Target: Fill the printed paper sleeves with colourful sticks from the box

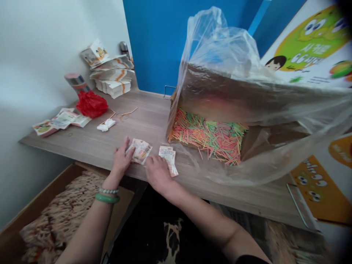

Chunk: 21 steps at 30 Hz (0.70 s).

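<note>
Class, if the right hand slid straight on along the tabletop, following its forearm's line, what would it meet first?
The right hand would probably first meet the printed packet at the left hand; right hand and packet may already touch, as depth is unclear.

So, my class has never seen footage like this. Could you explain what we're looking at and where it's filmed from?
There is no machine: a person works with bare hands. The single picture comes from a head-worn camera looking forward and down. On the table lie a printed pile, a narrower pile to its right, and a crumpled red bag. At the right, clear plastic surrounds many thin pink, green and orange sticks. The left hand, with a green bangle below its wrist, touches the printed pile's left side. The right hand lies between both piles; its fingertips are hidden, so its grip is unclear.
</note>
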Available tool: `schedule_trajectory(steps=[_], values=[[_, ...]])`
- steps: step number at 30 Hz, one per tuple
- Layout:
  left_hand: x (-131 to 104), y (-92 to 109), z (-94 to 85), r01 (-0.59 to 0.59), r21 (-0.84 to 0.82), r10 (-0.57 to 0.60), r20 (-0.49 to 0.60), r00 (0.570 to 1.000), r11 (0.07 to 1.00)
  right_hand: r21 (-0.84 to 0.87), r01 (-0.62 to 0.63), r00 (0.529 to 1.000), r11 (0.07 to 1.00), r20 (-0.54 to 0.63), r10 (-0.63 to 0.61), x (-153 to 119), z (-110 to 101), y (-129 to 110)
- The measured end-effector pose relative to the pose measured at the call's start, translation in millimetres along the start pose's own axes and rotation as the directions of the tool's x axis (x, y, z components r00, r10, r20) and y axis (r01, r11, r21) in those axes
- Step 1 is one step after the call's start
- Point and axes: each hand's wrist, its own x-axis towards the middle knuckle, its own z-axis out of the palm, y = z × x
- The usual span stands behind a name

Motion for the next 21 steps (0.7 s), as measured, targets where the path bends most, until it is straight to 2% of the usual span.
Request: schedule_trajectory(steps=[2,4,6,11,16,19,21], values=[[-11.3,7.9,3.1,-0.037,0.122,0.034,0.025,0.999,0.992,-0.002,-0.217,0.976,0.976,-0.032,0.217,-16.9,-10.1,23.1],[-20.4,17.9,7.4,-0.09,0.264,0.066,0.098,0.993,0.96,0.002,-0.414,0.909,0.91,-0.047,0.413,-27.1,-15.6,44.1],[-25.6,27.5,12.3,-0.094,0.354,0.047,0.139,0.989,0.931,0.012,-0.5,0.865,0.866,-0.039,0.5,-27.8,-15.5,58.0],[-26.9,40.7,20.6,-0.024,0.437,-0.012,0.079,0.997,0.899,0.08,-0.475,0.88,0.876,0.02,0.475,-8.3,-3.7,64.0],[-24.0,36.2,15.3,-0.009,0.451,-0.021,0.062,0.998,0.893,0.108,-0.495,0.869,0.862,0.059,0.491,-4.8,2.1,64.0],[-23.0,33.2,7.2,0.04,0.425,-0.071,0.057,0.996,0.904,0.12,-0.436,0.899,0.892,0.005,0.439,-13.5,0.5,68.2],[-24.8,39.5,3.8,0.045,0.394,-0.049,0.001,0.999,0.918,0.142,-0.374,0.921,0.916,-0.059,0.385,-22.2,-4.0,71.6]])
